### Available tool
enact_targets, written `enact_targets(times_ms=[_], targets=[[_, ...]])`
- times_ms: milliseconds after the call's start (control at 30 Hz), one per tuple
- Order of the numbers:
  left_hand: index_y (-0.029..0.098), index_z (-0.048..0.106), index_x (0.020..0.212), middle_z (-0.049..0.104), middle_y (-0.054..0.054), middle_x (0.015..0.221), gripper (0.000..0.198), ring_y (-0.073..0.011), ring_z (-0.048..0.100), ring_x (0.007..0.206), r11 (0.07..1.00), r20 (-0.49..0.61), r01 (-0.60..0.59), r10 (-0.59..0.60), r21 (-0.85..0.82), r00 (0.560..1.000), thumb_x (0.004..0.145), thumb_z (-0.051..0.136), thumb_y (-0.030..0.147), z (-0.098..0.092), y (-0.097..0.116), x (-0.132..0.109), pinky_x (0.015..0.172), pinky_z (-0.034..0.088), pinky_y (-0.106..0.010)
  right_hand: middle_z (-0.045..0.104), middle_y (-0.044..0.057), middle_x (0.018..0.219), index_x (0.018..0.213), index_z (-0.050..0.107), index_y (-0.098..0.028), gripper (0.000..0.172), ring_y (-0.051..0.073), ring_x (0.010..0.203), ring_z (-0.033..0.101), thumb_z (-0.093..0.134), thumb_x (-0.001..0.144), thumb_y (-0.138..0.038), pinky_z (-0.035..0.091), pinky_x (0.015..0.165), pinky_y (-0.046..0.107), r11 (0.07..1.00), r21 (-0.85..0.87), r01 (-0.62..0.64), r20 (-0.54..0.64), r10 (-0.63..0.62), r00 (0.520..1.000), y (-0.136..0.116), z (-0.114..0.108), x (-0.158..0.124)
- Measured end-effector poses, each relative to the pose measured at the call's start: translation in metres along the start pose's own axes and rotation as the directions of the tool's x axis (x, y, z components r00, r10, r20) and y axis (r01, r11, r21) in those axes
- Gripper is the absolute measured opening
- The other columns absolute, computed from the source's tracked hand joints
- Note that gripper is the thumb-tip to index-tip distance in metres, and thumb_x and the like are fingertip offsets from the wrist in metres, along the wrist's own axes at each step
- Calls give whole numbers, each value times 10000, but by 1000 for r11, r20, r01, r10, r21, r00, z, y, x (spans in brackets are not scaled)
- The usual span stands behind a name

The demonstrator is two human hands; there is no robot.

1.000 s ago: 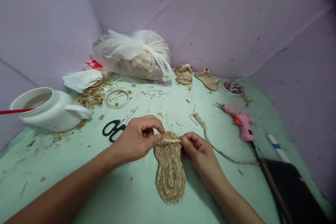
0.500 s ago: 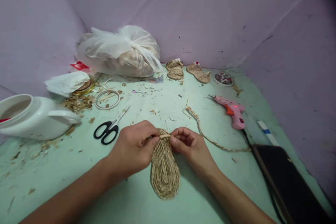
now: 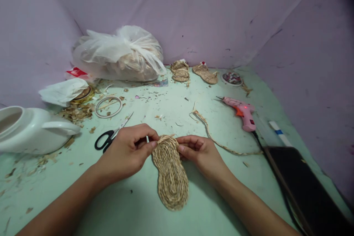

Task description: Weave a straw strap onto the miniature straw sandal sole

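A small woven straw sole [image 3: 170, 175], shaped like a slipper, lies on the pale green table [image 3: 116, 199] in front of me. My left hand [image 3: 127, 153] pinches its upper left edge with thumb and fingers curled. My right hand [image 3: 199, 152] pinches the upper right edge the same way. A thin straw strap end sticks out at the top of the sole between my fingertips. A braided straw cord [image 3: 218, 138] trails across the table just right of my right hand.
Black-handled scissors [image 3: 109, 138] lie left of my left hand. A pink glue gun [image 3: 242, 112] lies at right, a dark flat object [image 3: 301, 188] near the right edge. White jug [image 3: 33, 129], tape ring [image 3: 108, 106], plastic bag [image 3: 121, 55], other straw slippers [image 3: 193, 72] behind.
The strap that crossed the sole's top one second ago now lies tucked at the top edge. Both hands have closed in on the sole's upper rim. The view has drifted, shifting things left.
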State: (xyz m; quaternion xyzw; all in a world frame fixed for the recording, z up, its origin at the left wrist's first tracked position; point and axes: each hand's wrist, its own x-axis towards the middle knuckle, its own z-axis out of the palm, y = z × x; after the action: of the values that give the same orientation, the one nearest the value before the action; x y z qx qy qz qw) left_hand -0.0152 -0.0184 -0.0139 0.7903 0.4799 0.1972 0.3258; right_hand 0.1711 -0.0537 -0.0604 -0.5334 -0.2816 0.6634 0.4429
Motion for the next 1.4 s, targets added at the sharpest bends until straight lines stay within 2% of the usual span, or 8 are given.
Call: enact_targets(times_ms=[200, 467, 633, 700, 800, 900, 1133, 1400], targets=[[176, 622, 722, 615, 9, 675, 133, -96, 510, 601, 999, 42, -42, 42, -7, 998, 750, 494, 156, -3, 0, 2, 552, 370, -201, 674, 38, 568, 685, 685, -117, 226, 117, 517, 601, 768, 522, -248, 483, 563, 261, 1000, -17, -7, -20, 7, 1000, 0, -2, 1], [186, 627, 727, 613, 17, 656, 118, -88, 474, 543, 1000, 30, -21, 21, 7, 999, 749, 512, 193, -6, -1, 1, 500, 349, -193, 678, 40, 586, 678, 683, -128, 250, 120, 523, 597, 789, 500, -267, 471, 544, 255, 1000, 7, 13, -22, -13, 1000, -1, 0, -1], [200, 620, 757, 633, 0, 719, 156, -119, 525, 613, 999, 59, -4, 2, 32, 998, 776, 484, 273, -22, -7, 0, 551, 385, -209, 666, 25, 572, 678, 685, -136, 234, 111, 507, 582, 796, 510, -256, 481, 544, 259, 997, 44, 68, -43, -67, 997, 0, -2, 0], [211, 622, 801, 643, -20, 760, 194, -157, 556, 662, 988, 87, 60, -72, 140, 994, 781, 464, 323, -31, -18, -1, 590, 405, -242, 662, 18, 578, 677, 684, -139, 230, 104, 501, 572, 796, 514, -258, 480, 539, 253, 994, 63, 93, -65, -89, 994, 1, -3, 0], [207, 615, 899, 645, -79, 824, 233, -246, 586, 723, 857, 41, 202, -251, 474, 967, 748, 475, 316, -39, -40, -5, 621, 407, -321, 664, 16, 610, 692, 687, -147, 219, 99, 520, 564, 784, 539, -270, 475, 549, 250, 988, 58, 141, -99, -134, 986, 1, -4, -1], [197, 594, 890, 610, -119, 851, 218, -278, 585, 709, 735, -19, 223, -275, 640, 961, 727, 459, 247, -37, -53, -11, 566, 373, -331, 663, 16, 647, 714, 692, -159, 195, 103, 548, 557, 760, 578, -281, 465, 561, 252, 980, 33, 195, -109, -190, 976, 0, -4, -1], [165, 526, 883, 551, -97, 747, 217, -221, 573, 599, 565, -61, 242, -321, 789, 945, 754, 353, 164, -33, -54, -16, 498, 328, -297, 642, 6, 643, 770, 680, -161, 276, 109, 584, 552, 779, 514, -184, 451, 580, 250, 985, -11, 174, -88, -174, 981, -1, -8, 2], [163, 545, 869, 599, -153, 771, 286, -296, 592, 638, 500, -50, 344, -511, 794, 858, 611, 425, 130, -32, -45, -9, 459, 347, -319, 629, 0, 629, 753, 659, -141, 276, 94, 578, 543, 775, 504, -157, 446, 586, 238, 990, -22, 139, -42, -140, 989, 0, -12, 6]])
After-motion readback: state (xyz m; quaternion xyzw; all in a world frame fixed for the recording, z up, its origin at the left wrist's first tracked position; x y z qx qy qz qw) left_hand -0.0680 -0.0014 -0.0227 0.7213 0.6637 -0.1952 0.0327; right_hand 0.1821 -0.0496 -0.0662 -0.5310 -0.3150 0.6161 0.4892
